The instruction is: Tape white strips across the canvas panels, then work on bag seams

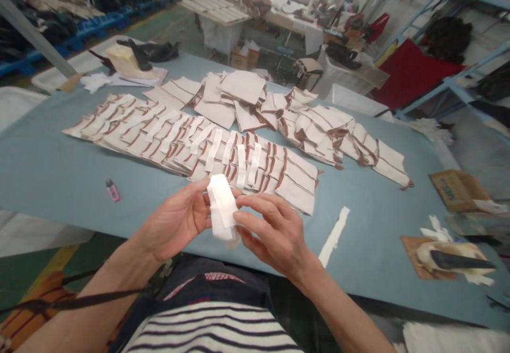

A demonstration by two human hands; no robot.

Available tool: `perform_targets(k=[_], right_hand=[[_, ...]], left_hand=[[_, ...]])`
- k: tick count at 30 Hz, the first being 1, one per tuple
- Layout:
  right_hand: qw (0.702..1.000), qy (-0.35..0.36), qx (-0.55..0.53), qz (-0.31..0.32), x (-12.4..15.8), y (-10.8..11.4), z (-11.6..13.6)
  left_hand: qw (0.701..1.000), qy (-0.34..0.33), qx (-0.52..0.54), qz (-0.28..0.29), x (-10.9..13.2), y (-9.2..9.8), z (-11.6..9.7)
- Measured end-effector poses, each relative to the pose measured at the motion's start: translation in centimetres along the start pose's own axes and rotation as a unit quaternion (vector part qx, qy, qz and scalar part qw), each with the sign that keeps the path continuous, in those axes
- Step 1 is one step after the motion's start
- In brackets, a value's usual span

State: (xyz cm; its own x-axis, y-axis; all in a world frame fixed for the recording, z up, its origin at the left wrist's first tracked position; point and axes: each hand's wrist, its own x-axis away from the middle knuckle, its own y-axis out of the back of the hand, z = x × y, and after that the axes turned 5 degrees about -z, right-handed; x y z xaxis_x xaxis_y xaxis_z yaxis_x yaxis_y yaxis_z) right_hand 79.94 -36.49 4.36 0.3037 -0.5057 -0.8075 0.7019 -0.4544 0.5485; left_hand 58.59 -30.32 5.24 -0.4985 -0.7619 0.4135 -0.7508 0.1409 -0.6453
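A folded bundle of white fabric strips [222, 207] is held up between both hands over the near table edge. My left hand [179, 220] grips its left side, palm turned up, with the fingers behind it. From the right, my right hand [273, 228] pinches the bundle's edge with its fingertips. Just beyond lies a long row of overlapping cream fabric pieces [298, 180] with brown edges. Several white strips [241, 166] rest across that row. A single white strip [334, 236] lies on the table to the right of my right hand.
Pink thread snips [112, 190] lie on the blue table [51, 172] at left. More cream pieces [243, 87] are heaped behind the row. At right are a cardboard box [454, 191] and a dark-handled block [458, 260] on a brown board. Another such block [127, 60] sits at far left.
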Motion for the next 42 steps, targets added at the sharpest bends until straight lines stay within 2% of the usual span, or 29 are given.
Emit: perform_targets(k=[7, 10, 14, 17, 21, 24, 27, 29, 36, 40, 42], right_hand=[[0.999, 0.02, 0.025, 0.015, -0.1, -0.1, 0.2], [1.0, -0.006, -0.01, 0.012, -0.2, -0.5, 0.3], [0.992, -0.101, -0.07, -0.002, -0.2, -1.0, 0.4], [0.978, -0.178, -0.107, 0.022, -0.1, -1.3, 0.7], [0.937, -0.31, -0.148, 0.06, 0.0, -1.7, 1.0], [0.898, -0.394, -0.184, 0.064, 0.0, -2.0, 1.0], [0.852, -0.461, -0.242, 0.043, -0.1, -2.4, 0.6], [0.832, -0.492, -0.256, 0.015, -0.2, -2.6, 0.1], [0.819, -0.507, -0.258, -0.068, 0.1, -3.4, -1.0], [0.793, -0.5, -0.304, -0.166, 0.2, -3.5, -1.6], [0.782, -0.499, -0.327, -0.179, 0.0, -3.5, -2.1]], left_hand=[[1.0, -0.028, 0.001, 0.014, 0.7, 0.3, 1.0], [0.999, -0.042, -0.005, 0.011, 1.1, 0.1, 0.9], [0.993, -0.073, -0.089, 0.033, 1.5, -0.1, 0.7], [0.979, -0.114, -0.168, 0.017, 1.3, 0.2, 1.0], [0.967, -0.132, -0.217, -0.004, 0.8, 0.6, 1.9], [0.965, -0.137, -0.224, -0.021, 0.3, 0.7, 2.3], [0.959, -0.162, -0.226, -0.055, -0.1, 0.7, 2.6], [0.952, -0.181, -0.234, -0.072, -0.4, 0.9, 2.8], [0.931, -0.187, -0.292, -0.116, -1.0, 2.2, 3.3], [0.926, -0.182, -0.294, -0.15, -1.3, 2.7, 3.7], [0.93, -0.171, -0.29, -0.15, -1.5, 2.7, 3.9]])
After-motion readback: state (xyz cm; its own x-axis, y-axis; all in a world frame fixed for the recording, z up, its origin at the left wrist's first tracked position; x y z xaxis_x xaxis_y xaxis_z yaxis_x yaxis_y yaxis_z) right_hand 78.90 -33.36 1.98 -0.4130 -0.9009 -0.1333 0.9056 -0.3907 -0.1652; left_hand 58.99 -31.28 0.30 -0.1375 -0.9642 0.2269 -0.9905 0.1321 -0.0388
